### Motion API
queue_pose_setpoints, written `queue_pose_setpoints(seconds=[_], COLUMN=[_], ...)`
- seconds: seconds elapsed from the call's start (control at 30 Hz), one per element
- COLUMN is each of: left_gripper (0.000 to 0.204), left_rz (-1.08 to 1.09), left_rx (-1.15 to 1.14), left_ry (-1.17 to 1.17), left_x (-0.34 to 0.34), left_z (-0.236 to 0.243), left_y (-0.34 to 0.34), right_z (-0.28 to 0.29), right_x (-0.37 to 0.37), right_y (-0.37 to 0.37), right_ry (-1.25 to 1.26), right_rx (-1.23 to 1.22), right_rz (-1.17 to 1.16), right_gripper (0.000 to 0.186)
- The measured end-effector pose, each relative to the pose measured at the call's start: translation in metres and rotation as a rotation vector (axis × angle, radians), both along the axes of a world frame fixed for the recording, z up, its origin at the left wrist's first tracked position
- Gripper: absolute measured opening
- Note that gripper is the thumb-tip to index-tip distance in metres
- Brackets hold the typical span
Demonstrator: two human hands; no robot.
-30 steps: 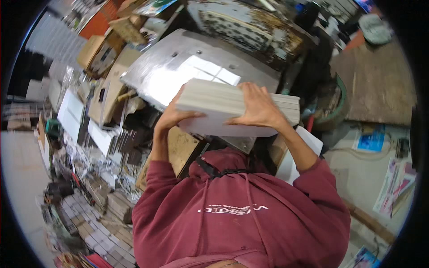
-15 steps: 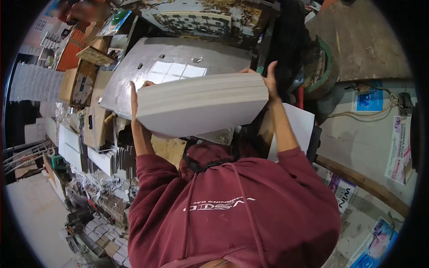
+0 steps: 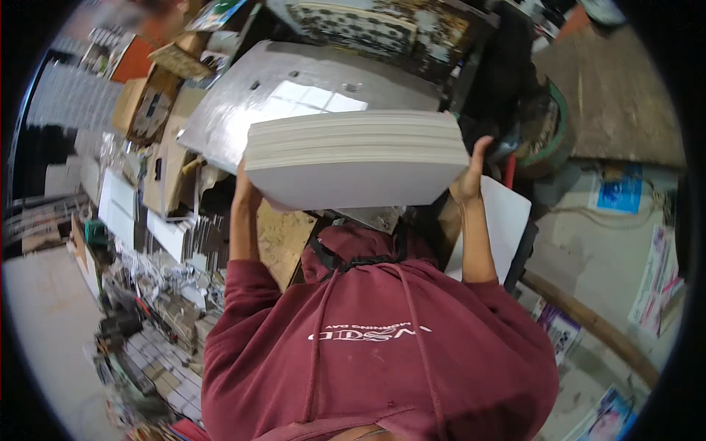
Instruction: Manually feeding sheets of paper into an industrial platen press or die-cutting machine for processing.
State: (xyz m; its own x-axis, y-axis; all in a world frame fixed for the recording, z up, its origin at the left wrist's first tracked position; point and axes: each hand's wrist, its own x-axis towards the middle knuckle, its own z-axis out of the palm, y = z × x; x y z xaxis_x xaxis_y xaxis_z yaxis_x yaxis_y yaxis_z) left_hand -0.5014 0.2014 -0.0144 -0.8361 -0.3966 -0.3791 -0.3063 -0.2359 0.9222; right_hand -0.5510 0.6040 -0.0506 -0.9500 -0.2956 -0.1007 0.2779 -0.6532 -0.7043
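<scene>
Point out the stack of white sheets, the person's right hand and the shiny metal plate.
Stack of white sheets (image 3: 357, 147), head view: middle of its layered edges.
Right hand (image 3: 467, 181), head view: middle of the hand, below the thumb.
Shiny metal plate (image 3: 321, 66), head view: bare top surface.

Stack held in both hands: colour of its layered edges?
Stack edges: off-white to cream, with thin darker lines between layers. Best in the head view.

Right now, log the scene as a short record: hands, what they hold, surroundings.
Held: thick stack of pale sheets, one hand at each end
Left hand: at the stack's left end, partly hidden
Right hand: at its right end, thumb up
Beyond: shiny metal plate
Stack touching plate: cannot tell
Beside right forearm: white sheet
Clothing: maroon hoodie
</scene>
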Motion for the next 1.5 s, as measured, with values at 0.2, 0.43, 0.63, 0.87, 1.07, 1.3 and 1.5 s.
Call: queue_pose_setpoints(seconds=[0.2, 0.43, 0.63, 0.87, 1.07, 1.3, 1.5], left_gripper=[0.064, 0.049, 0.035, 0.047, 0.051, 0.058, 0.051], left_rz=[-0.201, -0.424, -0.406, -0.278, -0.324, -0.436, -0.557], left_rx=[0.198, -0.45, -0.758, -0.536, -0.452, -0.432, -0.402], left_ry=[0.08, 0.105, -0.019, 0.067, -0.107, -0.075, -0.065], left_x=[0.025, 0.059, 0.054, 0.058, 0.075, 0.061, 0.04], left_z=[-0.015, 0.017, 0.037, 0.044, 0.026, 0.031, 0.045], left_y=[-0.014, 0.012, 0.028, 0.011, 0.002, -0.014, -0.023], right_z=[-0.01, 0.019, 0.041, 0.046, 0.015, 0.016, 0.038], right_x=[0.013, 0.03, 0.042, 0.046, 0.061, 0.042, -0.005], right_y=[0.008, -0.011, -0.021, -0.027, -0.021, 0.001, 0.016], right_ry=[0.404, 0.205, 0.177, 0.202, 0.089, 0.528, 0.257], right_rx=[0.774, 0.478, 0.712, 0.772, 0.876, 1.175, 0.87], right_rz=[-0.129, -0.183, -0.272, -0.273, 0.122, -0.061, 0.27], right_gripper=[0.093, 0.097, 0.088, 0.091, 0.061, 0.076, 0.106])
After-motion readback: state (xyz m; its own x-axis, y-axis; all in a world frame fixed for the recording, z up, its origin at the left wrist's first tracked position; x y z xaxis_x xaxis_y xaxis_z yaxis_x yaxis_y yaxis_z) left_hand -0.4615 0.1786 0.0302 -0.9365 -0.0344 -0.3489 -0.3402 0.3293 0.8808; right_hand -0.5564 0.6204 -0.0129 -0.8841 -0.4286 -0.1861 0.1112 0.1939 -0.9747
